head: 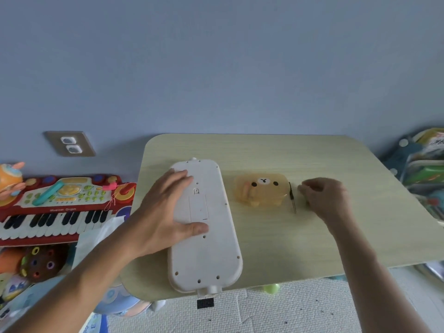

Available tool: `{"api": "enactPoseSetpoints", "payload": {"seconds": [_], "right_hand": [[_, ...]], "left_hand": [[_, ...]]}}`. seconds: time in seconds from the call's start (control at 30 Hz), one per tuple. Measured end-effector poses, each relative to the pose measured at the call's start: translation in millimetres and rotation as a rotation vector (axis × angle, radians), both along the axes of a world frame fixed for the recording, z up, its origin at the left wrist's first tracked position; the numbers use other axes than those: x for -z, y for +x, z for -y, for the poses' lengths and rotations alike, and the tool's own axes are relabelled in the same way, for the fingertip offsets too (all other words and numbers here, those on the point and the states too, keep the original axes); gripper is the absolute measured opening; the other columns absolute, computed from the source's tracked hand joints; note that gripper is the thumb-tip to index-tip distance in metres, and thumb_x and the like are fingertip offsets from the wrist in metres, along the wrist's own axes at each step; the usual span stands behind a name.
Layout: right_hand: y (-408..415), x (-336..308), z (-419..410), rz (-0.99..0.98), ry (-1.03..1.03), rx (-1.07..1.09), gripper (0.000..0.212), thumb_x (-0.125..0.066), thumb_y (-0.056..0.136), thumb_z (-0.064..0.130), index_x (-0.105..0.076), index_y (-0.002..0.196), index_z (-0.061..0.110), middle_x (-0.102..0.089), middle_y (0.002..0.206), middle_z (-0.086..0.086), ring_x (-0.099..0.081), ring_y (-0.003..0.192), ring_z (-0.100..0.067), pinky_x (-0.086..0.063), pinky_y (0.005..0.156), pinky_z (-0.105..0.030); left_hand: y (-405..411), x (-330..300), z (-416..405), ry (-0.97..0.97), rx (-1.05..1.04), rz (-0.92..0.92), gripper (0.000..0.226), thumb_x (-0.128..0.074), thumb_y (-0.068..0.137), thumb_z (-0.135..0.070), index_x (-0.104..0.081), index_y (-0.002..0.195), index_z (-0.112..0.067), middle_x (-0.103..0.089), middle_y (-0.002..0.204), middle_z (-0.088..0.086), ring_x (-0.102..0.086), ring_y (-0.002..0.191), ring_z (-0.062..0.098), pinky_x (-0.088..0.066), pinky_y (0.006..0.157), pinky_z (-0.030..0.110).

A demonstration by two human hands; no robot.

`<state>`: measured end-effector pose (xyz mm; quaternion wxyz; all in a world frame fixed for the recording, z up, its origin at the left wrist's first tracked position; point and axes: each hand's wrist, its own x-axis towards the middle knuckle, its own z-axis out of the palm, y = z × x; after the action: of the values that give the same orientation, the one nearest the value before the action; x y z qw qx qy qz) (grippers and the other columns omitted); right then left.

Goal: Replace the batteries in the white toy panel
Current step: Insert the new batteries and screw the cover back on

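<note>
The white toy panel [211, 251] lies face down on the light wooden table [312, 159], its long side running away from me, with the battery cover closed in its upper half. My left hand [168, 210] rests flat on the panel's left side, fingers spread. To its right sits a translucent orange bear-face case [262, 189]. A small dark screwdriver [292, 197] lies just right of the case. My right hand [324, 198] hovers right of the screwdriver, fingers curled; whether it pinches anything is hidden.
A red toy keyboard [60, 207] and other toys crowd the floor at the left. Books and toys in a rack [422, 169] stand at the right. A wall socket [70, 144] is at the back left. A woven mat [264, 311] lies below the table's front edge.
</note>
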<state>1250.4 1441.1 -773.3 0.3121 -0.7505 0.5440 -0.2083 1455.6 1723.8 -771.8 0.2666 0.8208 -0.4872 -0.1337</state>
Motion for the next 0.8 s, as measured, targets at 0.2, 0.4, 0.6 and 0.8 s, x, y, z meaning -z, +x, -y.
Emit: {"api": "enactPoseSetpoints", "payload": {"seconds": [0.2, 0.4, 0.6, 0.8], "right_hand": [[13, 5, -11, -0.157, -0.178, -0.085, 0.02, -0.08, 0.081, 0.027, -0.082, 0.091, 0.01, -0.077, 0.087, -0.009, -0.069, 0.088, -0.03, -0.057, 0.076, -0.039], [11, 2, -10, -0.262, -0.286, -0.11, 0.013, -0.068, 0.085, 0.013, -0.079, 0.086, 0.007, -0.075, 0.085, -0.017, -0.067, 0.081, -0.038, -0.058, 0.073, -0.042], [36, -63, -45, 0.508, -0.037, -0.219, 0.008, -0.061, 0.093, 0.013, -0.066, 0.097, 0.016, -0.079, 0.078, -0.003, -0.071, 0.07, -0.022, -0.059, 0.069, -0.038], [107, -54, -124, 0.525, 0.098, -0.581, 0.005, -0.064, 0.092, 0.002, -0.064, 0.094, 0.006, -0.08, 0.078, -0.005, -0.075, 0.065, -0.02, -0.063, 0.065, -0.033]], "left_hand": [[3, 3, 2, 0.0, 0.014, 0.035, 0.126, -0.054, 0.056, -0.089, -0.021, 0.157, -0.022, -0.009, 0.164, -0.016, 0.007, 0.151, -0.001, -0.003, 0.119, 0.024], [-1, -2, 0, 0.006, 0.007, -0.009, 0.122, -0.068, 0.063, -0.08, -0.017, 0.158, -0.022, -0.006, 0.165, -0.016, 0.011, 0.15, -0.002, -0.002, 0.119, 0.024], [-3, -4, 1, 0.035, 0.006, -0.019, 0.119, -0.072, 0.068, -0.072, -0.015, 0.158, -0.021, -0.002, 0.165, -0.017, 0.013, 0.15, -0.001, 0.001, 0.117, 0.021], [-3, -5, 1, 0.031, 0.009, -0.012, 0.116, -0.073, 0.069, -0.07, -0.015, 0.157, -0.023, -0.002, 0.165, -0.014, 0.012, 0.15, 0.0, 0.001, 0.116, 0.02]]}}
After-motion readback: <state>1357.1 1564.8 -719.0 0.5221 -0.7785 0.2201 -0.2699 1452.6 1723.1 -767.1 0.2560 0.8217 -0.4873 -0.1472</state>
